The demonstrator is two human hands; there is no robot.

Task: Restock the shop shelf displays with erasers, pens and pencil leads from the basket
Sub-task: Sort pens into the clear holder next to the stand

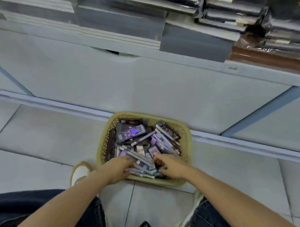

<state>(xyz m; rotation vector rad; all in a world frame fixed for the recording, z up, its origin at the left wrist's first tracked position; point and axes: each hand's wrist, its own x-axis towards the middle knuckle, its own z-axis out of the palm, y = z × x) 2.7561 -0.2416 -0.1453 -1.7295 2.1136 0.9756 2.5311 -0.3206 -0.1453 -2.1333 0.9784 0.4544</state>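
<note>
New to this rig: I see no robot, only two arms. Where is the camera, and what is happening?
There is no machine: a person wears one wide-angle camera on the head, looking down. Their left hand and right hand reach into a yellow basket on the tiled floor, before a white shelf unit. The basket holds small stationery packs. Whether either hand grips one is too blurred to tell. On the shelf above lie wrapped stacks.

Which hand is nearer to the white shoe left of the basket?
Left. The left hand is just right of the shoe; the right hand is farther across the basket.
</note>
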